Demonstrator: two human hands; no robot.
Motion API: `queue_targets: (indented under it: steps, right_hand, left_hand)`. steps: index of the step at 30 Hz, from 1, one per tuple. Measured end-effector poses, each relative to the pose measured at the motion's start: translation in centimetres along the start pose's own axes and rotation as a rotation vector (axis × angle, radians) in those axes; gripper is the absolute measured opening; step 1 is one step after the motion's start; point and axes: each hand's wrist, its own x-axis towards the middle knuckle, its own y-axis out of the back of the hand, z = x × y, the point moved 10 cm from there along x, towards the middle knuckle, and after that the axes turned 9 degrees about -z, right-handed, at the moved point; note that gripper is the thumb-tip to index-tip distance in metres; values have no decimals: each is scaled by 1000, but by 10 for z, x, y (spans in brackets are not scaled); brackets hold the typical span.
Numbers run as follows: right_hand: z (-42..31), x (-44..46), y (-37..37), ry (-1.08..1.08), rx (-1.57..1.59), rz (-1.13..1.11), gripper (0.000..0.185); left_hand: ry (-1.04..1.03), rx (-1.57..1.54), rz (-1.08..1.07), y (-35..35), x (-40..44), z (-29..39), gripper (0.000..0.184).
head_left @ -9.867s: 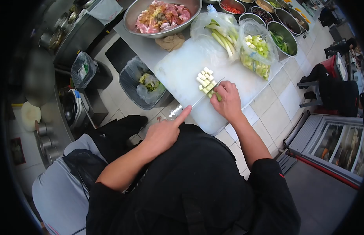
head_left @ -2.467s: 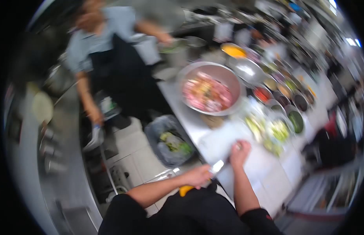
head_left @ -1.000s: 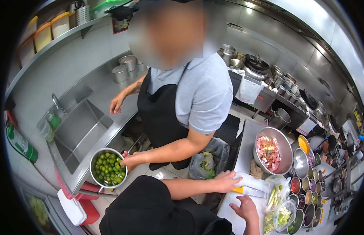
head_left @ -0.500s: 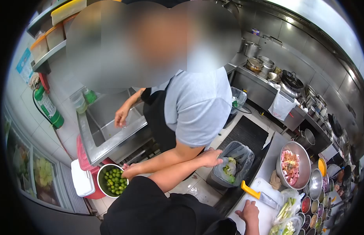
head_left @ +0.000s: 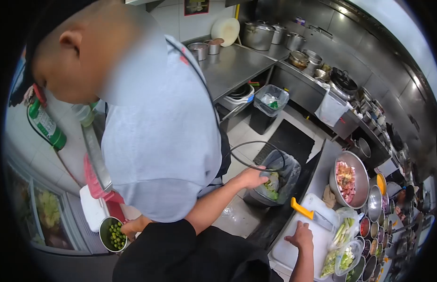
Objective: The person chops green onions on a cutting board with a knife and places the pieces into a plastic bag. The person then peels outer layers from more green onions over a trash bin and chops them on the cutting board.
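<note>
My left hand [head_left: 252, 178] is stretched out over the near side of a lined waste bin [head_left: 291, 181], fingers apart and holding nothing. Over the white cutting board [head_left: 286, 249] is my right hand [head_left: 301, 235], its fingers spread with nothing in them. A knife with a yellow handle [head_left: 302, 208] lies on the board beyond that hand, its blade towards the bags. Beside the board are a bag of green onions [head_left: 344, 231] and a bag of cut pieces [head_left: 347, 258]. A large steel bowl [head_left: 360, 183] of raw meat stands past the board.
A co-worker in a grey shirt [head_left: 162, 155] bends close on the left, one hand on a pot of green limes [head_left: 116, 235]. Several small containers [head_left: 365, 227] line the table's right side. A black mat [head_left: 293, 141] and a second bin [head_left: 270, 101] lie farther back.
The knife has been let go onto the board. My left hand has moved off the board to the bin. The co-worker has come in, bent down and moved the pot lower left.
</note>
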Motion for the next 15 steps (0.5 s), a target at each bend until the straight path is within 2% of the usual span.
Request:
queue_targets:
  steps: [1, 3, 5, 7, 8, 9, 10, 11, 12, 13, 14, 15]
  right_hand:
    - [2, 1, -1, 3, 7, 6, 87]
    - [3, -2, -2, 2, 17, -1, 87]
    - [7, 7, -8, 25, -1, -2, 91]
    - [14, 18, -14, 100, -17, 102, 92]
    - [19, 25, -17, 99, -2, 100, 98]
    - [1, -1, 1, 82, -72, 14, 86]
    - [1, 17, -4, 139, -118, 8, 97]
    - [14, 36, -21, 190, -163, 0, 109]
    - [17, 50, -26, 288, -194, 100, 99]
    - [1, 40, -14, 272, -246, -11, 95]
    - [-8, 49, -19, 347, -298, 24, 85]
    - [-38, 15, 0, 421, -440, 60, 75]
  left_hand:
    - [100, 12, -78, 6, -26, 3, 72]
    - [149, 130, 35, -17, -13, -86, 73]
    - [234, 210, 110, -29, -29, -126, 68]
    - [379, 244, 163, -21, -68, -147, 59]
    - [380, 292, 190, -19, -82, -154, 58]
    - [377, 344, 212, -19, -90, -159, 58]
    - [368, 401, 226, -20, -97, -166, 58]
    - [378, 270, 239, -27, -106, -179, 59]
    - [379, 143, 254, -33, -115, -193, 59]
    - [391, 8, 315, -33, -133, -212, 60]
    - [345, 8, 383, -43, -136, -233, 60]
    - [262, 62, 463, -62, -136, -262, 62]
